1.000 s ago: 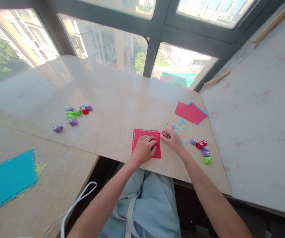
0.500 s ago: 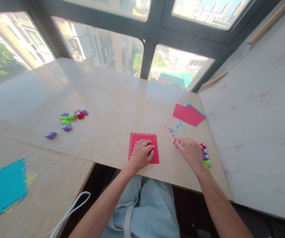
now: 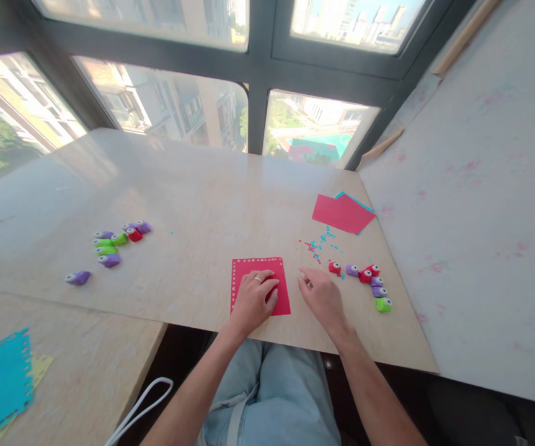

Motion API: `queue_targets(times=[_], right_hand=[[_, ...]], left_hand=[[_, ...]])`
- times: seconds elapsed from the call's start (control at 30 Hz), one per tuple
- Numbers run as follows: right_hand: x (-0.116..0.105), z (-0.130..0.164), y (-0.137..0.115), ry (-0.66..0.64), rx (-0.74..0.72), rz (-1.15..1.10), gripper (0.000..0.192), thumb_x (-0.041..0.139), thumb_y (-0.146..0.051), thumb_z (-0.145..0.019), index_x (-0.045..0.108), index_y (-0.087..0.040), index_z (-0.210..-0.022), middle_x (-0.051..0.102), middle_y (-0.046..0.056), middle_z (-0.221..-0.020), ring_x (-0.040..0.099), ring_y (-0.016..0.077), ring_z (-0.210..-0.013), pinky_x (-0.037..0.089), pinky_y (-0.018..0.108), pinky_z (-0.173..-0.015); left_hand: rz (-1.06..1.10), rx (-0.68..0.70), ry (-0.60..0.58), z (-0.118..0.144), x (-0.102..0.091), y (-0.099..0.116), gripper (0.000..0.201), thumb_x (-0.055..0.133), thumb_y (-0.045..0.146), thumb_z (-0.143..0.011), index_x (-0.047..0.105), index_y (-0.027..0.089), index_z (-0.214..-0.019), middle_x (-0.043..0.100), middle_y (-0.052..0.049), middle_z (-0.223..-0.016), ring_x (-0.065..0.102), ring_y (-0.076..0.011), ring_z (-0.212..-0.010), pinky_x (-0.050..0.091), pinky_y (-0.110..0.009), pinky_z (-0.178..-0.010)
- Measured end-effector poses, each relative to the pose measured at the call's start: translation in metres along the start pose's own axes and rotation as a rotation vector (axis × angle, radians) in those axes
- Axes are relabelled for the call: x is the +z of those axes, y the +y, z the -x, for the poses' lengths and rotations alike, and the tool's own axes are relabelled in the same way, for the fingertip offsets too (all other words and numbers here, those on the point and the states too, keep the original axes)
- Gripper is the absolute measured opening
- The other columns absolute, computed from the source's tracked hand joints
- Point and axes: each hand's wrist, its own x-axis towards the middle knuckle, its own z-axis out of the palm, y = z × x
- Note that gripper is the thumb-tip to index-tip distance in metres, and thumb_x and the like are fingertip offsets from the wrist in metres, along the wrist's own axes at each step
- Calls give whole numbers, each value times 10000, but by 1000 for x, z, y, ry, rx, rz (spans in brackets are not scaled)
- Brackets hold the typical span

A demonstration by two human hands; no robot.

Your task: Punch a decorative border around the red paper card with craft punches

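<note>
A red sheet of paper (image 3: 274,303) with small holes punched along its top and left edges lies near the table's front edge. My left hand (image 3: 254,297) rests on it, fingers spread a little and pressing it to the table. Just right of the sheet is my right hand (image 3: 320,294), its fingers curled in with nothing visible in them. A red craft punch (image 3: 335,268) stands on the table beyond that hand. To its right are a purple craft punch (image 3: 352,270) and several more, including a green craft punch (image 3: 383,305).
Red and blue paper bits (image 3: 316,246) are scattered beyond the right hand, near spare red paper (image 3: 341,214). At the left stand several more punches (image 3: 109,248). A blue punched sheet (image 3: 0,375) lies on the lower-left surface, close to a white cable (image 3: 149,396).
My right hand has let go of the red craft punch and moved left, toward the sheet. My left hand stays on the paper. The view has shifted slightly.
</note>
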Motion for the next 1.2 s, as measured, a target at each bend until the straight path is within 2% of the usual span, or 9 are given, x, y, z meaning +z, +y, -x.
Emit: queue_targets(times=[0.37,0.47,0.57,0.67,0.77,0.87,1.0,1.1,1.2], right_hand=[[27,5,25,175,-270,-232,221,483,-257,-965,693,-189,-965,693,76,-857,631,225,-819,498,365,-779],[30,6,30,198,-334,-201,223,490,-280,-977,688,-177,-985,696,77,-863,637,220,-811,495,356,-777],[31,6,33,239,-366,-189,253,482,-322,-989,686,-173,-978,703,83,-873,648,222,-807,493,351,-771],[31,6,35,250,-390,-201,276,477,-348,-994,685,-167,-978,705,75,-860,658,214,-792,494,339,-768],[31,6,36,257,-396,-210,298,468,-367,-999,684,-161,-987,706,72,-870,663,206,-794,493,326,-773],[29,7,36,270,-397,-198,334,455,-397,-1004,685,-159,-971,705,72,-874,665,200,-785,491,313,-758],[28,8,35,285,-413,-166,369,435,-419,-1010,688,-155,-962,706,70,-860,670,200,-772,489,313,-755],[29,8,35,295,-422,-144,385,420,-430,-1015,686,-156,-959,708,72,-856,673,206,-767,492,323,-757],[29,8,36,294,-428,-128,397,419,-451,-1014,684,-162,-954,713,71,-850,677,209,-756,498,327,-743]], left_hand=[[127,-74,36,4,-4,8,209,610,157,-862,731,228,-1016,693,-74,-1139,597,-263,-1061,475,-469,-957],[304,-112,130,3,-11,11,190,622,151,-841,742,255,-947,735,-45,-1033,654,-238,-974,533,-431,-906],[377,-199,318,3,-24,5,182,583,168,-864,731,257,-921,750,-22,-919,684,-196,-883,573,-354,-828],[349,-303,514,4,-46,-18,155,569,199,-860,723,208,-872,739,-46,-889,680,-202,-883,557,-359,-834],[270,-411,655,7,-74,-60,162,565,216,-840,716,186,-888,731,-60,-908,667,-195,-877,542,-335,-792],[208,-694,899,14,-106,-111,187,572,189,-778,687,180,-926,715,-42,-933,657,-156,-798,527,-264,-717],[98,-908,1120,31,-146,-167,266,538,178,-774,603,155,-1031,655,-55,-950,619,-147,-749,499,-249,-657],[8,-998,1180,45,-162,-190,291,596,222,-761,583,150,-1042,628,-84,-1027,610,-175,-814,512,-298,-746],[-48,-1008,1126,55,-162,-199,301,614,210,-732,610,163,-1029,640,-85,-1042,610,-182,-779,518,-328,-793]])
